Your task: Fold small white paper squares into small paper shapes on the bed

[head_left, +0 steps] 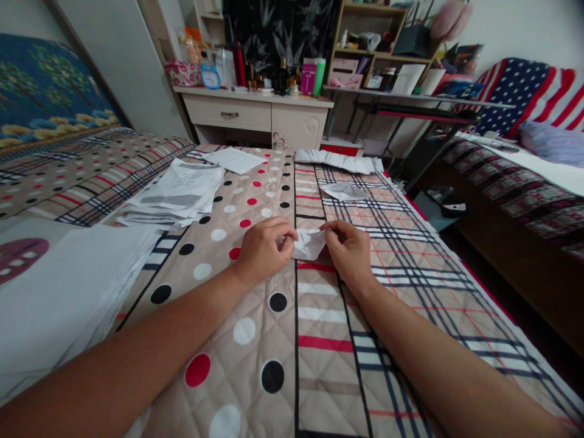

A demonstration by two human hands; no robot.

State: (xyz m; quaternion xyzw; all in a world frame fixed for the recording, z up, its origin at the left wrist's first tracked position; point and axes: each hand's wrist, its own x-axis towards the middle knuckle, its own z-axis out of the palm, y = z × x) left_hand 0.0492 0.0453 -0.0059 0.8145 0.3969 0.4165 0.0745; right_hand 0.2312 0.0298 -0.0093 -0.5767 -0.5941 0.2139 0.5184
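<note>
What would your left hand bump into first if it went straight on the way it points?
The left hand would first press into the small white paper at its fingers. Just past that comes the right hand, probably at much the same height, though depth is unclear from one view.

On the quilt (255, 286), two paper stacks (177, 188) lie left — a folded paper bundle (337, 161) at the far edge, a loose paper (345, 191) before it.
</note>
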